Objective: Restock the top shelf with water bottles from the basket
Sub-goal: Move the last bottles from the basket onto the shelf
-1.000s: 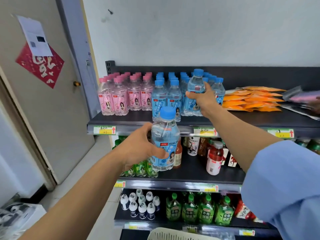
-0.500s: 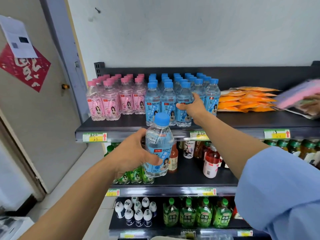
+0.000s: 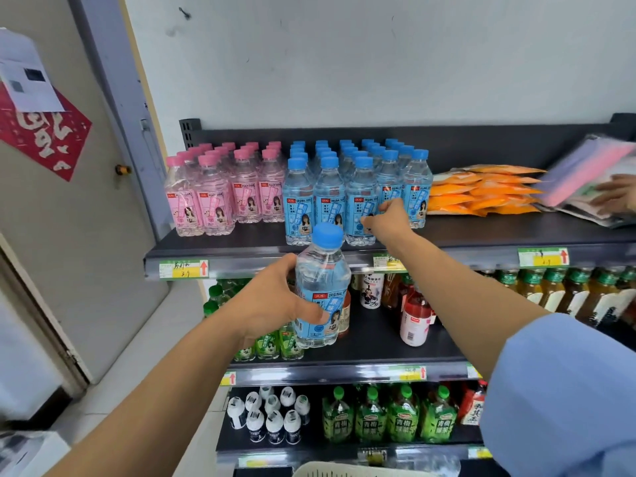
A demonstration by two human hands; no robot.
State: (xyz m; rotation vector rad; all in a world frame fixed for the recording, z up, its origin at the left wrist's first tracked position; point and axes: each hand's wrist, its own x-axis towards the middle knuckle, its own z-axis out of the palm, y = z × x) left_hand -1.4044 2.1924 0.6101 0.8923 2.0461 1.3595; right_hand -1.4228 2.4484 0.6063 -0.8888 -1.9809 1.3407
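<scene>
Holding a blue-cap water bottle (image 3: 321, 294) upright in my left hand (image 3: 272, 304), centre frame, just below the front lip of the top shelf (image 3: 481, 235). Fingers and thumb are wrapped round the label, a full grip. My right hand (image 3: 385, 220) is up at the blue-cap row (image 3: 328, 201) mid-shelf, fingers curled against a front bottle's label; can't tell if it pinches or only touches. The basket (image 3: 344, 471) shows only as a rim at the bottom edge, contents not visible.

Step in hand, my read: get the held bottle onto the shelf. The three left blue columns stand further forward than the two on the right, so the free spot looks to be in front of those, just right of my right hand.

- Lift clear of the lip first.
- Keep it vertical and set the base flat.
- Turn the label outward.
- Move the right hand aside, or use it to steady the neighbours.

The bottles are packed tight, so a nudge could topple several. Stay off the pink bottles (image 3: 213, 197) at left and the orange packets (image 3: 481, 191) at right.
</scene>
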